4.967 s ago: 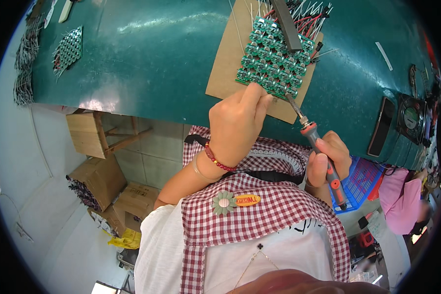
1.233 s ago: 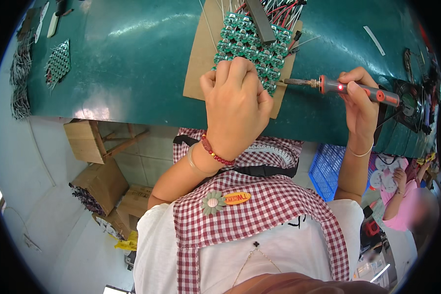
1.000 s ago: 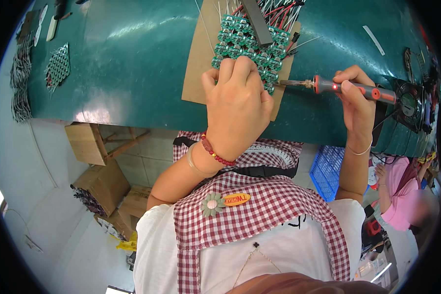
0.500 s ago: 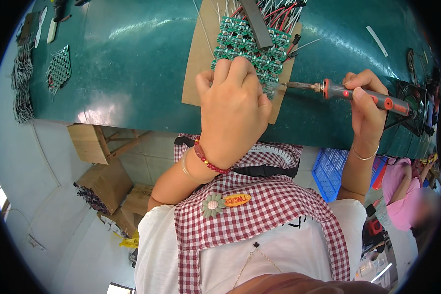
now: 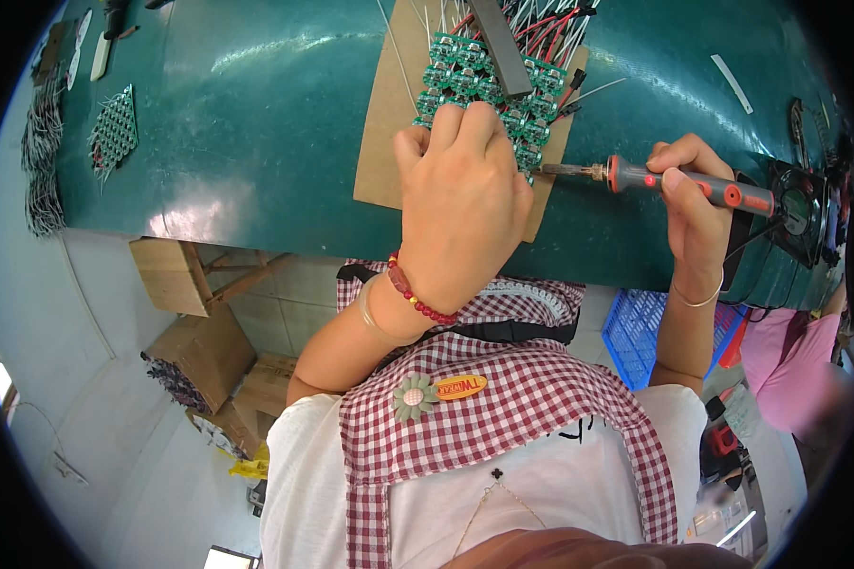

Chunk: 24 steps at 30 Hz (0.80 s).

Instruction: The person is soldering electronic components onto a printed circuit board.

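Note:
In my right hand (image 5: 697, 194) is a grey and red soldering iron (image 5: 688, 185), pointing left. Its tip reaches the lower right edge of a green panel of small circuit boards (image 5: 465, 71), beside my left hand's fingers. My left hand (image 5: 465, 190) rests over the panel's lower part with its fingers bent and closed; whatever they grip is hidden beneath them. The panel lies on a piece of brown cardboard (image 5: 380, 171). Across the boards lies a dark grey bar (image 5: 503, 52). White, red and black wires (image 5: 546, 33) fan out from the panel's far side.
On the green table (image 5: 275, 123), another board panel (image 5: 114, 135) and a wire bundle (image 5: 44, 161) lie at left. A black fan-like device (image 5: 797, 209) stands at right. Below the table are a blue crate (image 5: 631, 332), a wooden stool (image 5: 176, 275) and cardboard boxes (image 5: 199, 365). Another person in pink (image 5: 792, 365) is at right.
My right hand and the soldering iron have shifted slightly left. My left hand has moved a little to the right. The panel and bar have also slid slightly right.

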Available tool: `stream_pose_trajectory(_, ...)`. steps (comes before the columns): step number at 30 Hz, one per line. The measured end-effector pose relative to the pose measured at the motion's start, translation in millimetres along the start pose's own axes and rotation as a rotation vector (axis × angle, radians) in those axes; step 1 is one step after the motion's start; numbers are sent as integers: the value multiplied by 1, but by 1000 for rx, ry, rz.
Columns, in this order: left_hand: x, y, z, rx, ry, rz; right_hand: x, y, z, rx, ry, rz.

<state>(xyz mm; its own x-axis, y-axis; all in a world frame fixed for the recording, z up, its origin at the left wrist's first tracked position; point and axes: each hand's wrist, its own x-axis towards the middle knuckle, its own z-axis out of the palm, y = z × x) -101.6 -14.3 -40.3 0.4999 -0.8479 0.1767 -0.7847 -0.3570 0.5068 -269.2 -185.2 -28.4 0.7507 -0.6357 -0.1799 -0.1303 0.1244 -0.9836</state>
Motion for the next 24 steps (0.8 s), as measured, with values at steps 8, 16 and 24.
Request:
stream_pose_trajectory(8,-6,-12,-16,0,0,-24,-1,-4,-9,73,-16,-69)
stream_pose_trajectory(16,-6,-15,-10,-4,18,-46,4,-3,15,42,-15,-31)
stream_pose_trajectory(24,-3,-15,-7,24,8,-36,6,-3,18,-13,-23,23)
